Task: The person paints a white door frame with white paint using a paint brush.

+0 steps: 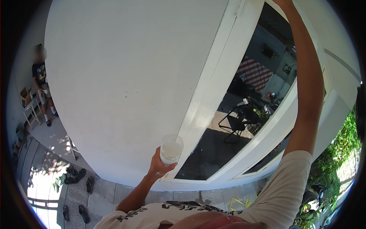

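Observation:
My left hand (156, 165) is wrapped round a clear cup (171, 149) with something whitish in it. The cup is in front of the white wall (133, 84), close to the lower left corner of a window. My right arm reaches high, and my right hand (284, 2) shows only in part at the upper edge of the picture. It is near the top of the white window frame (213, 72); its fingers are cut off from sight, so what they touch is hidden.
Dark window glass (213, 156) reflects a black chair. At the far left a person (40, 78) stands beside a small table (32, 108). Several dark shoes (76, 175) lie on the paving. Green plants (331, 164) grow at the right, and a yellow frame-like object (239, 204) is low down.

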Demonstrator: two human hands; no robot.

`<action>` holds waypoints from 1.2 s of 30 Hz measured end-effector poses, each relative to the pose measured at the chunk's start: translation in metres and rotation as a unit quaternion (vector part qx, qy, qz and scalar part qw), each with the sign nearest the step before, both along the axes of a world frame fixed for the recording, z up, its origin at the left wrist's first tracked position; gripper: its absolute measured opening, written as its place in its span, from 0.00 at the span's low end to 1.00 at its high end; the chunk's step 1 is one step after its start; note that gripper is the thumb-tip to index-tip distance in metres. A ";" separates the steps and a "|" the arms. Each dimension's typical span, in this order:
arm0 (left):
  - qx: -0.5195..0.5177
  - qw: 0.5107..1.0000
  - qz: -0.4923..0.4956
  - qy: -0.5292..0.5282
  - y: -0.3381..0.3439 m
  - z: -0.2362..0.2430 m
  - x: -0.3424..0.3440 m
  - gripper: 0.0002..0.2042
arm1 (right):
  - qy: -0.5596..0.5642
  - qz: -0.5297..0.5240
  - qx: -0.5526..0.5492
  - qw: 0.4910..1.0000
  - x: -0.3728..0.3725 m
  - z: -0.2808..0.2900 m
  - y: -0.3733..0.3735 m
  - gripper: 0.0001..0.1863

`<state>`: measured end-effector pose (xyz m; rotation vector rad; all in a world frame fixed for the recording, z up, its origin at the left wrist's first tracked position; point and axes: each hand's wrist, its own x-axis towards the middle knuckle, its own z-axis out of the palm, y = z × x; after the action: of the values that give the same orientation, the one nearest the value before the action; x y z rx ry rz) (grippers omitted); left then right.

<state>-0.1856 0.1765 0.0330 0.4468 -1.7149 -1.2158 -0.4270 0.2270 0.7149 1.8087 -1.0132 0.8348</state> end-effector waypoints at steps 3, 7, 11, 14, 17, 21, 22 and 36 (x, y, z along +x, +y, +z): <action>0.010 1.000 -0.004 -0.009 0.000 0.001 -0.001 0.43 | 0.081 -0.057 -0.135 0.986 0.011 -0.012 -0.001 0.07; 0.010 1.000 0.004 -0.007 -0.004 -0.004 0.000 0.44 | 0.102 -0.005 -0.071 0.992 0.013 -0.090 -0.010 0.06; 0.004 1.000 0.011 -0.007 -0.005 -0.004 0.002 0.44 | 0.175 -0.064 0.085 0.979 0.023 -0.156 0.001 0.10; 0.009 1.000 0.006 0.000 -0.008 -0.003 0.005 0.44 | 0.122 -0.093 0.136 0.979 0.025 -0.147 -0.001 0.10; 0.013 1.000 0.007 0.009 -0.011 -0.006 0.003 0.44 | -0.038 -0.020 0.154 0.987 0.014 -0.082 -0.006 0.06; 0.014 1.000 0.007 0.008 -0.012 -0.007 0.002 0.44 | 0.037 -0.022 -0.139 0.989 0.001 -0.021 0.000 0.06; 0.012 1.000 0.014 0.001 -0.013 -0.006 0.002 0.44 | 0.065 -0.017 -0.170 0.983 -0.002 -0.018 0.001 0.06; 0.026 0.999 0.019 -0.039 -0.003 0.007 0.014 0.41 | 0.007 0.076 0.115 0.990 0.025 -0.284 0.038 0.05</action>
<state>-0.1716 0.1736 0.0404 0.5619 -1.7357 -1.2321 -0.4023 0.2652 0.4305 2.1061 -1.0066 0.8219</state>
